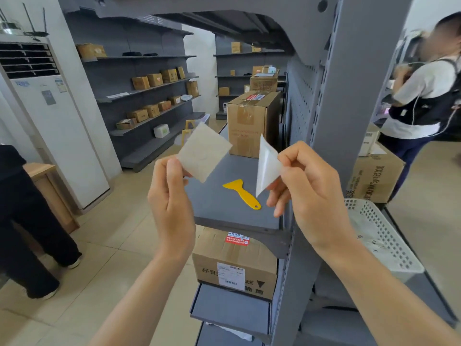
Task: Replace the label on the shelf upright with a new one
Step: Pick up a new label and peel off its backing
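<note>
Left hand (172, 196) pinches backing paper (204, 152); right hand (309, 191) pinches, seemingly, new label (267, 166).

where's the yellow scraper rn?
Head view, centre: the yellow scraper lies flat on the grey shelf, untouched, below and between the hands, just left of the shelf upright.
</note>
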`<state>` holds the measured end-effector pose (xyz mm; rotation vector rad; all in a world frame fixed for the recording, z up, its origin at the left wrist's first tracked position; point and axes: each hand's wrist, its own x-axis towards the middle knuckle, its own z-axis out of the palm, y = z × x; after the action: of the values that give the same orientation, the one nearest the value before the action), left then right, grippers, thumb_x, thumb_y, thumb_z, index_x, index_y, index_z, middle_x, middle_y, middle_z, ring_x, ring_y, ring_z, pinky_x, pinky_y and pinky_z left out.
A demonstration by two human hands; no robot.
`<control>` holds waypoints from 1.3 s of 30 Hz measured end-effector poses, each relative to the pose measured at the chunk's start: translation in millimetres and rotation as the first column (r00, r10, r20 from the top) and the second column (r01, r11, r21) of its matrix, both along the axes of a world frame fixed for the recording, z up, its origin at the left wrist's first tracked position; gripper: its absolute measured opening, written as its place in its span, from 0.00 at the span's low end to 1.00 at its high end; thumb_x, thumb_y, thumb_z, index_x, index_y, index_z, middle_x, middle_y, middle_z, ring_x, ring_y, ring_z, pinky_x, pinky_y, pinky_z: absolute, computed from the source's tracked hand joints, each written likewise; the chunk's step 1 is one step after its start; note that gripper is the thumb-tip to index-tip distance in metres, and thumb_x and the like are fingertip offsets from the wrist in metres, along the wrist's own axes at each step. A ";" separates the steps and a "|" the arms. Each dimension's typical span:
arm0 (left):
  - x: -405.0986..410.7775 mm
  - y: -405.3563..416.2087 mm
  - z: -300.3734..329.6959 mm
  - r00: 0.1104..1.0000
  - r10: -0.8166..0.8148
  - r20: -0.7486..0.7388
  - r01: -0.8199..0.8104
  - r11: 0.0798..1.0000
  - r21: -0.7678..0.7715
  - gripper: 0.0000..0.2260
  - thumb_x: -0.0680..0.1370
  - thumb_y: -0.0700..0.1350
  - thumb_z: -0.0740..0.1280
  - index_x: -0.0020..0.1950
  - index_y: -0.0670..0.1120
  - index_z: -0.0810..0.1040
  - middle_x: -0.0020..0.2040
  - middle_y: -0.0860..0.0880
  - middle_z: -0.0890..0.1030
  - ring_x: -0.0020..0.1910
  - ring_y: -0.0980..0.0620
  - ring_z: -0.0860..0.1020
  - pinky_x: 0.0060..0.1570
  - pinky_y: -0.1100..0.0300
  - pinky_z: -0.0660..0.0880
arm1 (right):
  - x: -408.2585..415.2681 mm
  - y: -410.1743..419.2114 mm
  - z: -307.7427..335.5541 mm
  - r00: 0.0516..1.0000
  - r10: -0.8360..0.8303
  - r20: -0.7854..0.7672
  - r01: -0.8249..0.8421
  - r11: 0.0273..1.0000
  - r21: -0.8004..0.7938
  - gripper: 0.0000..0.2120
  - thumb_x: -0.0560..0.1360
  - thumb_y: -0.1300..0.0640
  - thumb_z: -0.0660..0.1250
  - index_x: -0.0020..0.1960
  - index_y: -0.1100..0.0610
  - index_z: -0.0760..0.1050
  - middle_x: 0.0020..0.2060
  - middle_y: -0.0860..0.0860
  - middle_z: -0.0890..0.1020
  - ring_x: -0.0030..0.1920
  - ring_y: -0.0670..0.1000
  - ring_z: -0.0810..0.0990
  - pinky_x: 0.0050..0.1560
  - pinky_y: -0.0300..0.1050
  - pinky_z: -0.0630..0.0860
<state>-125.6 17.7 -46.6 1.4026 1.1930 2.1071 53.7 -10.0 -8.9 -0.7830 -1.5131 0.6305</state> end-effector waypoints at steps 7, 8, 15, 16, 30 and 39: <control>72.8 8.2 28.9 0.957 -0.229 -0.180 0.203 0.967 -0.152 0.13 0.86 0.37 0.56 0.44 0.46 0.73 0.38 0.47 0.76 0.31 0.54 0.79 0.35 0.65 0.75 | 56.0 -20.4 0.9 0.988 -0.153 -0.012 0.154 0.988 0.017 0.07 0.75 0.65 0.56 0.40 0.58 0.69 0.29 0.51 0.80 0.27 0.62 0.79 0.23 0.52 0.73; 86.4 -8.9 25.4 0.962 -0.232 -0.145 0.239 0.971 0.033 0.11 0.86 0.41 0.55 0.47 0.49 0.73 0.40 0.50 0.77 0.35 0.51 0.78 0.37 0.57 0.76 | 66.2 -24.7 0.7 0.985 -0.174 -0.023 0.174 0.985 0.013 0.07 0.75 0.65 0.56 0.39 0.57 0.69 0.28 0.49 0.80 0.27 0.63 0.79 0.22 0.50 0.72; 188.1 -49.4 -4.7 0.855 -0.483 -0.188 0.508 0.853 0.119 0.08 0.83 0.47 0.55 0.49 0.56 0.71 0.40 0.62 0.77 0.35 0.60 0.75 0.36 0.68 0.71 | 136.4 -47.9 -7.2 0.937 -0.349 -0.011 0.349 0.937 -0.001 0.09 0.76 0.66 0.57 0.38 0.58 0.68 0.27 0.44 0.77 0.26 0.40 0.71 0.27 0.31 0.67; 201.5 -52.8 -9.8 0.837 -0.525 -0.152 0.540 0.837 0.087 0.08 0.83 0.49 0.55 0.48 0.57 0.72 0.39 0.60 0.77 0.34 0.58 0.75 0.34 0.64 0.72 | 148.4 -49.8 -11.0 0.924 -0.382 0.005 0.382 0.924 -0.012 0.10 0.77 0.68 0.58 0.39 0.60 0.68 0.28 0.49 0.76 0.27 0.43 0.72 0.27 0.35 0.68; 315.3 19.9 -91.3 0.885 -0.444 0.141 0.455 0.760 -0.465 0.08 0.85 0.50 0.56 0.51 0.53 0.74 0.47 0.53 0.77 0.45 0.53 0.74 0.43 0.59 0.70 | 257.2 2.9 -97.0 0.705 -0.422 0.570 0.682 0.625 -0.380 0.10 0.80 0.52 0.64 0.41 0.47 0.78 0.35 0.44 0.80 0.33 0.46 0.77 0.32 0.40 0.71; 311.5 48.0 -131.3 0.921 -0.384 0.069 0.347 0.727 -0.593 0.08 0.86 0.49 0.56 0.53 0.52 0.74 0.53 0.50 0.78 0.51 0.56 0.76 0.43 0.64 0.69 | 262.0 44.9 -148.3 0.558 -0.242 0.794 0.770 0.508 -0.387 0.10 0.75 0.52 0.66 0.43 0.51 0.87 0.45 0.44 0.87 0.47 0.52 0.85 0.46 0.48 0.84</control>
<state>185.9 65.7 -177.9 1.2611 1.3124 1.2621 315.7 34.9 -157.3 -2.2362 -1.4483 0.4284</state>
